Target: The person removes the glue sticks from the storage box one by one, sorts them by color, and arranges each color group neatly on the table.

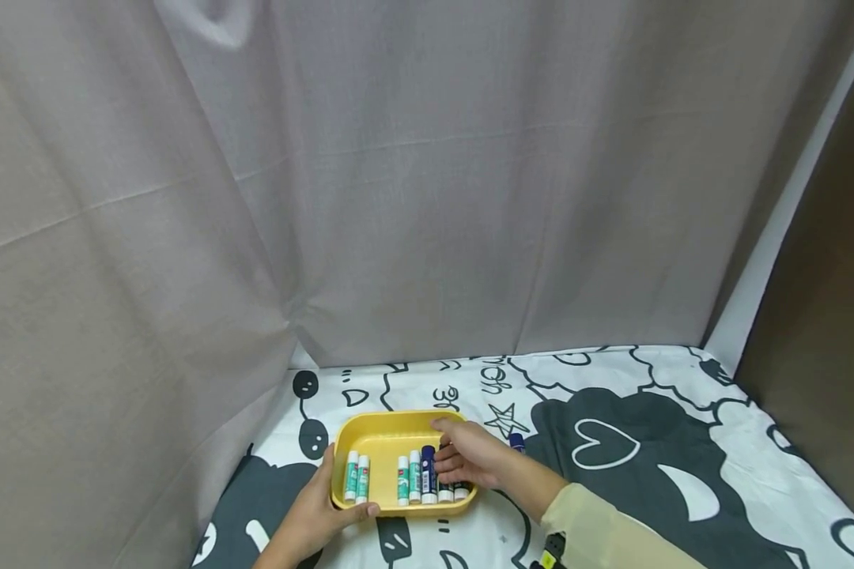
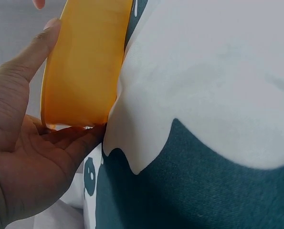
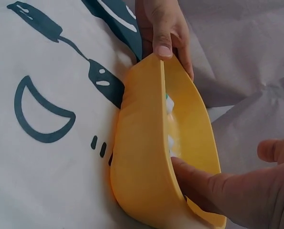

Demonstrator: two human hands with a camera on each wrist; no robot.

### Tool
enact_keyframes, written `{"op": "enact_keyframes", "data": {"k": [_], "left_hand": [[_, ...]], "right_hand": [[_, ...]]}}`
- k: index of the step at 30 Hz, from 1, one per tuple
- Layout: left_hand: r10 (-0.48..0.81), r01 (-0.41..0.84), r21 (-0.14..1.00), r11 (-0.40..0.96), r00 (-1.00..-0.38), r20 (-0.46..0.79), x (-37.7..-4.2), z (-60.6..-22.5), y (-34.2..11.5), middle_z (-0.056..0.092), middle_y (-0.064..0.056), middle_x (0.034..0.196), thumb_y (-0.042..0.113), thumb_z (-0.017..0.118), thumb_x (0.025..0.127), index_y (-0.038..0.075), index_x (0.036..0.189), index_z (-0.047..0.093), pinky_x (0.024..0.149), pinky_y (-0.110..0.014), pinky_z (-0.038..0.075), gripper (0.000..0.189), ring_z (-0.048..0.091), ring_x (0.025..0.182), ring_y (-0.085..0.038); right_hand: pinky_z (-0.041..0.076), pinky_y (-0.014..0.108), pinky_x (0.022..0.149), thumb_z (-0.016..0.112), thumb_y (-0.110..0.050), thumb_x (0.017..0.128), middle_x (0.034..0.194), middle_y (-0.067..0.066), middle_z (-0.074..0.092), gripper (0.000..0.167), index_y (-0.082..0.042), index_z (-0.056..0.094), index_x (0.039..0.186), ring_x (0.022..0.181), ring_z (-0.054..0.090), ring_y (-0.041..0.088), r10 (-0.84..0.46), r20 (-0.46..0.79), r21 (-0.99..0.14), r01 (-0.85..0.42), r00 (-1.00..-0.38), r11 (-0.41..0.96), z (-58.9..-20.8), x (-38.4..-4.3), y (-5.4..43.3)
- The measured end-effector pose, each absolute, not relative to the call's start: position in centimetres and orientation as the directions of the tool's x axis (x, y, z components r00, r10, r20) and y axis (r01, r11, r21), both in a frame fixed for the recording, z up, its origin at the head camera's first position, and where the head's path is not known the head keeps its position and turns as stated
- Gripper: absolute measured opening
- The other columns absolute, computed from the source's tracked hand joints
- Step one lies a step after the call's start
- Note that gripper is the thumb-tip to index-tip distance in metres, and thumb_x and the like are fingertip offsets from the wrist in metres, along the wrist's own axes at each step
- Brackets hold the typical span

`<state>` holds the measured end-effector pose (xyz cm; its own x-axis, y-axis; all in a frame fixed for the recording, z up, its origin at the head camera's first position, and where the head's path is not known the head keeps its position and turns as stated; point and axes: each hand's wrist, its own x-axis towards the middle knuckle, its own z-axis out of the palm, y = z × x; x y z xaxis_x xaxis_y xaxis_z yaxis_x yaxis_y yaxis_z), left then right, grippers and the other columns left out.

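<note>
A yellow plastic tray (image 1: 380,510) lies on the patterned cloth. My left hand (image 1: 320,502) grips its near left corner, thumb over the rim and fingers around the outside; the left wrist view shows the tray's outer wall (image 2: 87,62) beside that thumb. Inside are teal glue sticks (image 1: 402,480) with white ends and a dark blue glue stick (image 1: 428,474). My right hand (image 1: 473,454) reaches into the right end, its fingers over dark sticks with white ends (image 1: 445,496), partly hidden. In the right wrist view its thumb (image 3: 267,150) stands apart from the fingers.
Another blue-capped stick (image 1: 516,442) is on the cloth behind my right forearm, mostly hidden. A grey curtain (image 1: 427,197) hangs behind the cloth-covered surface (image 1: 413,387), and a brown panel (image 1: 825,276) stands at the right.
</note>
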<state>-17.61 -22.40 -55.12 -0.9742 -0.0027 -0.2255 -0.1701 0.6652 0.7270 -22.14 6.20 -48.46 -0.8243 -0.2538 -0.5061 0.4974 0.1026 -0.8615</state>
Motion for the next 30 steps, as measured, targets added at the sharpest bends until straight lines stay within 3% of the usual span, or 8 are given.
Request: {"op": "enact_keyframes", "data": {"k": [13,25,30], "left_hand": [[-0.009,-0.193,0.721,0.665,-0.968,-0.251,-17.7,-55.2,-22.5,0.028,-0.030,0.179,0.063,0.101,0.070,0.003,0.177,0.006,0.128,-0.072,0.035,0.155,0.040,0.159,-0.053],[0.014,-0.155,0.758,0.634,-0.977,-0.212,-17.6,-55.2,-22.8,0.031,-0.029,0.178,0.057,0.102,0.072,0.003,0.177,0.008,0.129,-0.069,0.036,0.151,0.045,0.158,-0.049],[0.020,-0.151,0.768,0.623,-0.978,-0.209,-17.6,-55.4,-22.8,0.032,-0.029,0.178,0.058,0.102,0.072,0.003,0.177,0.009,0.129,-0.068,0.036,0.151,0.046,0.157,-0.047]], "right_hand": [[0.059,0.064,0.109,0.057,-0.047,0.111,0.138,0.041,0.060,0.084,0.021,0.036,0.155,0.128,0.066,0.053,-0.244,-0.561,-0.827,0.549,-0.791,0.119,-49.2,-22.4,4.7],[0.060,0.061,0.107,0.063,-0.036,0.108,0.138,0.040,0.060,0.086,0.024,0.028,0.158,0.123,0.066,0.048,-0.301,-0.575,-0.814,0.569,-0.761,0.116,-50.1,-22.2,2.5],[0.061,0.061,0.107,0.066,-0.030,0.106,0.136,0.038,0.063,0.076,0.017,0.037,0.158,0.123,0.068,0.046,-0.318,-0.573,-0.811,0.578,-0.755,0.089,-50.7,-22.5,2.0]]}}
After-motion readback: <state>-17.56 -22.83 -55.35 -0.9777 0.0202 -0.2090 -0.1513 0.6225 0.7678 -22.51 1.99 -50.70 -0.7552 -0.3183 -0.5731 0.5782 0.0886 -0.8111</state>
